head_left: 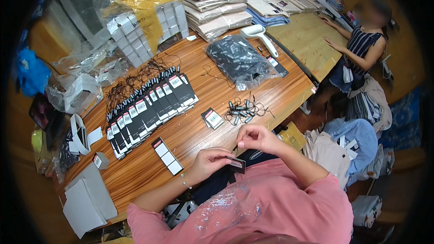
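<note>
At the near table edge my left hand [209, 164] grips a small black hang tag [236, 165] with a white label. Just above and to the right of it, the fingertips of my right hand [258, 139] are pinched together; whatever is between them is too small to make out. Beyond my hands lies a loose heap of black strings with grey ends [244, 111]. Left of that heap is a small stack of tags [212, 119]. A strip of white stickers [167, 156] lies to the left of my left hand.
Overlapping rows of black tags with strings [151, 108] spread across the left. Further back are a bag of string pieces [239, 58], a white tag-like roller handle [264, 38], a wrapped block of boxes [144, 27] and folded garments [214, 7]. Another person [366, 40] stands far right.
</note>
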Action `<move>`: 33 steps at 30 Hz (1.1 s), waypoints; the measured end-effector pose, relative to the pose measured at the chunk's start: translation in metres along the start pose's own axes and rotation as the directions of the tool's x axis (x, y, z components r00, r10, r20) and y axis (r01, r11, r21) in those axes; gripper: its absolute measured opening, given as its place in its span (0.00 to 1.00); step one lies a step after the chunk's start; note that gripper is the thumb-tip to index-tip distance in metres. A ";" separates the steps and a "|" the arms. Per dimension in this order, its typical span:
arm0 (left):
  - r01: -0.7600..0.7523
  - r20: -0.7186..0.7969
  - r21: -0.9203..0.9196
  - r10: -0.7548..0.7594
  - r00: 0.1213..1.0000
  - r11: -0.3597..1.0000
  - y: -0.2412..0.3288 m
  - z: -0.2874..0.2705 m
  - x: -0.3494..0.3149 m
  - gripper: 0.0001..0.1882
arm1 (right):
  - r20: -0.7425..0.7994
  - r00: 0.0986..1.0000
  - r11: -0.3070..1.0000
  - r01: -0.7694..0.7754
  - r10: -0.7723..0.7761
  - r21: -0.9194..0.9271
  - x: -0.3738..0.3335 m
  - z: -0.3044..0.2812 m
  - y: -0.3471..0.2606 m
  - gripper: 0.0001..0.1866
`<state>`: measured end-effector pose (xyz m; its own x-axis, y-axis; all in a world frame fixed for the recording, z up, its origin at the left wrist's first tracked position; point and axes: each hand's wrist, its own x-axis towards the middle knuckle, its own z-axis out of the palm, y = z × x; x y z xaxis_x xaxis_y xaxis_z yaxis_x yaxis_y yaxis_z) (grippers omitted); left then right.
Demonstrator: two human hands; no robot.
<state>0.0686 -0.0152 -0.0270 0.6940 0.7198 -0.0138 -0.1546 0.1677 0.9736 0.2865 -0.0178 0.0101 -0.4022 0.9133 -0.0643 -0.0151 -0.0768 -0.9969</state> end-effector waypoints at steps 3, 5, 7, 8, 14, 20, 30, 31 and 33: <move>0.008 0.028 0.103 -0.010 1.000 0.995 0.003 -0.003 -0.006 0.08 | 0.024 0.998 0.938 -0.055 0.050 0.342 0.006 0.000 0.009 0.05; 0.024 0.056 0.049 -0.026 0.998 0.999 0.001 -0.001 -0.002 0.08 | 0.075 0.997 0.849 -0.060 0.025 0.525 0.006 -0.002 0.010 0.06; 0.037 0.054 -0.002 -0.037 0.998 0.999 -0.001 -0.002 -0.005 0.09 | 0.125 0.991 0.744 -0.112 0.039 0.659 0.006 -0.003 0.015 0.07; 0.027 0.051 -0.032 -0.025 0.998 0.999 -0.001 -0.002 -0.004 0.09 | 0.151 0.988 0.682 -0.139 0.044 0.718 0.005 -0.004 0.018 0.07; -0.005 0.015 -0.056 0.005 1.000 0.998 0.007 -0.004 -0.003 0.09 | 0.084 0.992 0.469 -0.032 -0.091 0.882 0.023 -0.023 0.023 0.10; 0.007 -0.129 -0.091 -0.019 0.991 0.996 0.040 -0.027 -0.001 0.09 | 0.048 0.987 0.472 0.032 -0.156 0.881 0.034 -0.036 0.012 0.09; 0.215 0.041 0.349 -0.244 0.969 0.912 0.110 -0.092 -0.005 0.09 | 0.039 0.983 0.728 0.106 -0.179 0.677 0.045 -0.033 0.005 0.08; 0.224 0.032 0.350 -0.250 0.968 0.910 0.112 -0.094 -0.006 0.08 | 0.028 0.983 0.737 0.117 -0.181 0.666 0.046 -0.032 0.005 0.07; 0.245 0.010 0.341 -0.264 0.965 0.908 0.114 -0.095 -0.010 0.08 | 0.066 0.991 0.922 0.079 -0.112 0.379 0.046 -0.025 0.003 0.06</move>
<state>-0.0222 0.0606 0.0626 0.7172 0.6433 -0.2678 0.2691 0.0988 0.9580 0.2908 0.0339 0.0031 -0.4575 0.8878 0.0510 -0.3926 -0.1502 -0.9074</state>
